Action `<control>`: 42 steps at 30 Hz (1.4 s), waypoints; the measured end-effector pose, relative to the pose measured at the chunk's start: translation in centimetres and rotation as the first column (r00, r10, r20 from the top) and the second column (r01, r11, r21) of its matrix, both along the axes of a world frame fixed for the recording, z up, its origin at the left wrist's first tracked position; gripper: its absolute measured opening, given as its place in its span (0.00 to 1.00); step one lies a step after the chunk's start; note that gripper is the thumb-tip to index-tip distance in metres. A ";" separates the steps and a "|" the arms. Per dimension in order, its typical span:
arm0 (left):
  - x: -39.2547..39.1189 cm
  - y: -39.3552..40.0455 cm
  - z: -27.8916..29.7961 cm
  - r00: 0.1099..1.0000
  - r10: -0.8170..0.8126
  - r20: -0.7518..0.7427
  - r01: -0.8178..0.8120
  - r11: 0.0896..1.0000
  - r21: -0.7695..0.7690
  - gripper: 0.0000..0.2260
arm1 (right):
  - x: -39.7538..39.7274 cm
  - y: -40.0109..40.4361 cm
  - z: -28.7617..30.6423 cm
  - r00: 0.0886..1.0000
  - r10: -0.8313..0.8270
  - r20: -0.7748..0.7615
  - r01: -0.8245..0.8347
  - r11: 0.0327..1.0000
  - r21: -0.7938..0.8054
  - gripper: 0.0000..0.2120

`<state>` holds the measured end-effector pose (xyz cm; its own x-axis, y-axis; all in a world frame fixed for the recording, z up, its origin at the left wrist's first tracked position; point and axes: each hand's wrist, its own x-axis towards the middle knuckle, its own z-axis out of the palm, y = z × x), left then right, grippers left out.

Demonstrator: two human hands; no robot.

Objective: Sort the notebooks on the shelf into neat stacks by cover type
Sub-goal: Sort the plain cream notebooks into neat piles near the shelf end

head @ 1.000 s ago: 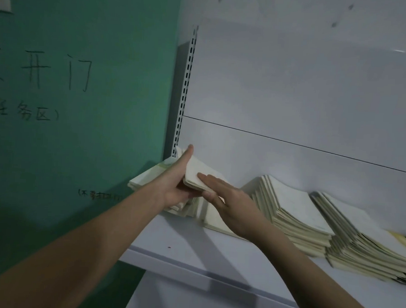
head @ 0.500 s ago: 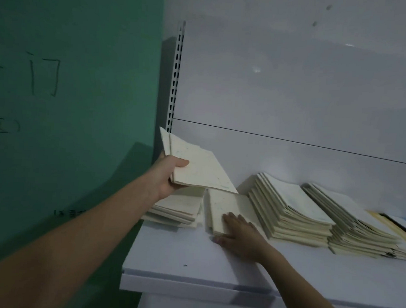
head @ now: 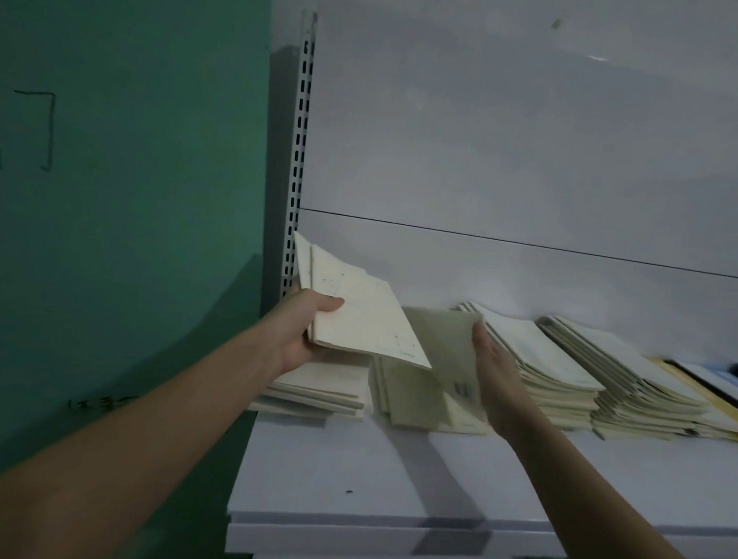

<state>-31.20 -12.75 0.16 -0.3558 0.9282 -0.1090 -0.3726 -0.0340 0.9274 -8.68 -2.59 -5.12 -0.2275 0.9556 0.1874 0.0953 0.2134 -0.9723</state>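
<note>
White shelf (head: 348, 470): left grip (head: 300, 331) pinches cream notebooks (head: 356, 317); right grip (head: 493, 371) holds blurred notebook (head: 445, 347).

Left hand (head: 302, 335) grips cream notebooks (head: 356, 317); right hand (head: 493, 371) lifts another notebook (head: 445, 347).

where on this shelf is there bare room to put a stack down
Free: the front strip of the shelf, between the stacks and its front edge. Crowded: the back, where cream notebook stacks sit side by side, from the slotted upright rightward. Both hands are busy: left hand, right hand.

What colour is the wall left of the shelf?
Green wall, with dark handwriting on it; seen in the head view.
</note>
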 end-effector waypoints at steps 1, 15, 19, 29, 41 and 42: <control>0.4 0.3 0.0 1.000 0.002 -0.005 -0.002 1.000 -0.001 0.21 | -0.1 -0.3 1.2 0.998 -0.018 -0.058 0.017 1.000 -0.012 0.26; 9.5 4.4 0.4 0.992 0.124 0.004 -0.124 0.989 0.082 0.17 | 1.9 -0.9 2.4 0.805 0.004 0.593 -0.484 0.583 0.653 0.29; 12.4 6.4 0.2 0.985 0.171 -0.004 -0.170 0.980 0.099 0.20 | 5.7 1.3 3.9 0.745 0.166 0.646 -0.589 0.617 0.521 0.26; 19.9 13.1 0.8 0.988 0.120 0.100 -0.124 0.992 0.026 0.16 | 13.8 12.6 6.6 0.943 0.328 -0.045 -0.331 0.926 -0.181 0.29; 22.3 19.6 -2.6 0.676 0.054 -0.735 -0.371 0.887 -0.275 0.31 | 16.6 15.7 3.6 0.439 0.040 0.898 -0.387 0.910 0.149 0.21; 22.0 19.7 -2.6 0.712 0.041 -0.701 -0.341 0.893 -0.294 0.35 | 16.4 15.9 3.5 0.381 -0.002 0.924 -0.407 0.898 0.170 0.21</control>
<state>-9.18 6.92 -2.43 -0.6364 0.7655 -0.0947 0.3152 0.3702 0.8739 7.74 13.30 -1.59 -0.6310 0.7756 0.0162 0.7566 0.6200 -0.2077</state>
